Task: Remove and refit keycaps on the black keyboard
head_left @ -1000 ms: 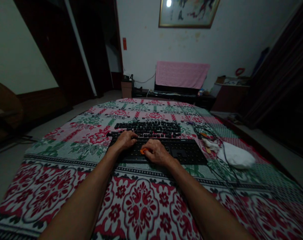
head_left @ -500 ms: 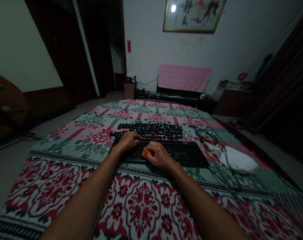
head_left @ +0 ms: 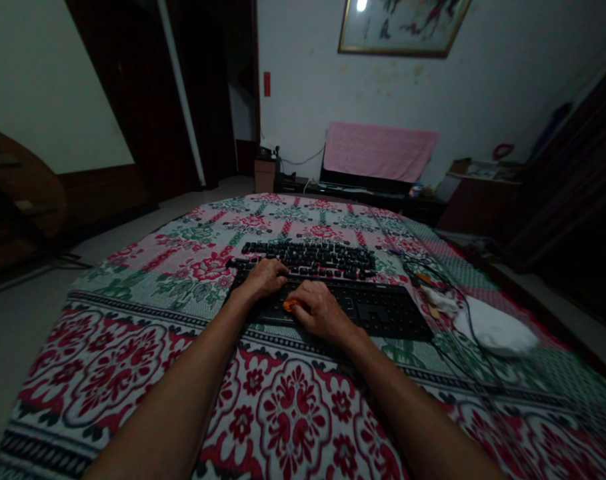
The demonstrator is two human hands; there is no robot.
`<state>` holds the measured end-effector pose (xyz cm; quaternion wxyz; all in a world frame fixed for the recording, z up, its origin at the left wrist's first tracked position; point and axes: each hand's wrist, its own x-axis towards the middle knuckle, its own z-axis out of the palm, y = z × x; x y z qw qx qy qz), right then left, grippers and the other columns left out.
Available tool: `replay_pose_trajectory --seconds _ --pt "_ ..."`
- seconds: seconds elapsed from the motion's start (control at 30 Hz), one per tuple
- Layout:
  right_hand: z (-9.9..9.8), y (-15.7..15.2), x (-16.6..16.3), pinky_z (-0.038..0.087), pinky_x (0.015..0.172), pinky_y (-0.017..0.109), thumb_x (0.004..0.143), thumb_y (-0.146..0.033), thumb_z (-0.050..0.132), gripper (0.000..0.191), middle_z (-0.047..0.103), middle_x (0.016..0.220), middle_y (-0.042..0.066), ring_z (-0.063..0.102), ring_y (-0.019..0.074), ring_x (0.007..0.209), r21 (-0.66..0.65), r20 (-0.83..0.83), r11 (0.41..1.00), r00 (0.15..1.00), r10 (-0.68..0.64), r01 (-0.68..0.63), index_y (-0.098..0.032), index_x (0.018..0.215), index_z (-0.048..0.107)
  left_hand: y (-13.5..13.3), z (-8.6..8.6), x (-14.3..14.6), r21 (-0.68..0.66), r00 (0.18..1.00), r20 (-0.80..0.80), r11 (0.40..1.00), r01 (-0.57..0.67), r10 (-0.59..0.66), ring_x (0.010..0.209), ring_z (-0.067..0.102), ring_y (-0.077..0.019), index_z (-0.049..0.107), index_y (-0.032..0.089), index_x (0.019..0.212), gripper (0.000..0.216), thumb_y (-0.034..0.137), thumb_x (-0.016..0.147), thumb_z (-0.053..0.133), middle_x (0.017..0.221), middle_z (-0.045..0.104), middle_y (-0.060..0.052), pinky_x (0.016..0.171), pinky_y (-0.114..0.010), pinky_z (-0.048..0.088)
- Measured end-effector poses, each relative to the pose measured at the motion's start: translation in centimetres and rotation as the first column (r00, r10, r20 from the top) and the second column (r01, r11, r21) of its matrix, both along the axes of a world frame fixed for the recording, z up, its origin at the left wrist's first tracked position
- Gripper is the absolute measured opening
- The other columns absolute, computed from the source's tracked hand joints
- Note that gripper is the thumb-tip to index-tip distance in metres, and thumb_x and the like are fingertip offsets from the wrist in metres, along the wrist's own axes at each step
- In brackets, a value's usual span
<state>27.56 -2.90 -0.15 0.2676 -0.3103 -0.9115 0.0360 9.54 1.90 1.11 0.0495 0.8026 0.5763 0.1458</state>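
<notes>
- Your right hand point(head_left: 315, 307) is closed, thumb and fingers pinched on a small orange wad point(head_left: 290, 305); what the wad is made of, you can't tell from here.
- The wad sticks out on the left side of that hand, low over the keyboard point(head_left: 393, 313).
- Your left hand point(head_left: 267, 277) lies palm down at the keyboard's left part, fingers bent and close together; you cannot tell whether they grip anything.
- Keyboard: black, under both your hands, its longer bare stretch reaching out to the right of your right hand. Key spots there look capless.
- Loose black keys point(head_left: 307, 255) sit in rough rows just beyond your fingertips, on the cover point(head_left: 295, 413).
- Cover: red, green and white pattern, spread beneath the keyboard and your forearms.
- Right of your right hand, past the keyboard's end: a white bundle point(head_left: 500, 327), with a dark cable point(head_left: 475, 333) running across it.
- Near the bundle, on the side toward your hand, a tan strip point(head_left: 433, 312).
- Far beyond your hands: a pink towel point(head_left: 380, 152) draped over a dark panel, a framed picture point(head_left: 405, 27) above it on the wall.
</notes>
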Motion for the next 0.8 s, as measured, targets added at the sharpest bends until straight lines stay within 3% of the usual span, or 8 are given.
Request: replay_pose_trajectory --seconds 0.27,0.4,0.5,0.67,0.8 --pt "0.8 -0.9 -1.8 0.027 0.072 0.030 0.085 -0.023 0.043 0.018 0.050 0.081 0.005 0.040 0.0158 0.078 0.093 0.143 0.993 0.986 -0.082 0.070 -0.018 0.087 0.061 0.1 -0.1 0.0 -0.001 1.000 0.006 1.000 -0.005 0.005 0.092 0.057 -0.0189 0.066 0.022 0.098 0.032 0.025 0.071 0.049 0.099 0.065 -0.003 0.082 -0.027 0.042" --pt "1.1 -1.0 -1.7 0.027 0.072 0.030 0.083 -0.019 0.046 0.015 0.048 0.080 0.004 0.039 0.0153 0.077 0.078 0.173 0.997 0.984 -0.028 0.015 -0.020 0.084 0.062 0.1 -0.2 0.0 0.007 1.000 0.002 1.000 -0.004 0.004 0.092 0.057 -0.0182 0.065 0.022 0.100 0.034 0.024 0.070 0.048 0.101 0.065 -0.003 0.083 -0.026 0.042" --pt "1.1 -0.6 -1.0 0.029 0.074 0.028 0.080 -0.014 0.048 0.015 0.049 0.082 0.003 0.041 0.0149 0.079 0.015 0.123 0.999 0.992 0.036 -0.038 -0.020 0.085 0.061 0.2 -0.4 -0.1 0.010 1.000 0.006 1.000 0.006 -0.006 0.093 0.057 -0.0184 0.064 0.022 0.101 0.034 0.024 0.071 0.048 0.102 0.064 -0.004 0.084 -0.027 0.042" --pt "1.3 0.6 0.7 0.034 0.074 0.026 0.081 -0.011 0.041 0.019 0.048 0.086 0.005 0.044 0.0137 0.080 -0.049 -0.053 0.998 0.998 -0.030 0.028 -0.017 0.092 0.055 0.4 -0.7 -0.1 0.031 1.000 0.023 1.000 0.004 -0.005 0.094 0.056 -0.0192 0.065 0.021 0.099 0.033 0.025 0.071 0.048 0.100 0.064 -0.004 0.085 -0.028 0.041" --pt "1.5 0.8 1.4 0.036 0.073 0.024 0.081 -0.010 0.039 0.019 0.048 0.087 0.005 0.045 0.0127 0.079 -0.091 -0.057 0.996 0.998 -0.018 0.013 -0.016 0.093 0.053 0.4 -0.7 -0.1 0.024 0.999 0.032 1.000 -0.003 0.002 0.093 0.057 -0.0191 0.065 0.021 0.098 0.032 0.025 0.071 0.048 0.100 0.065 -0.004 0.085 -0.028 0.041"
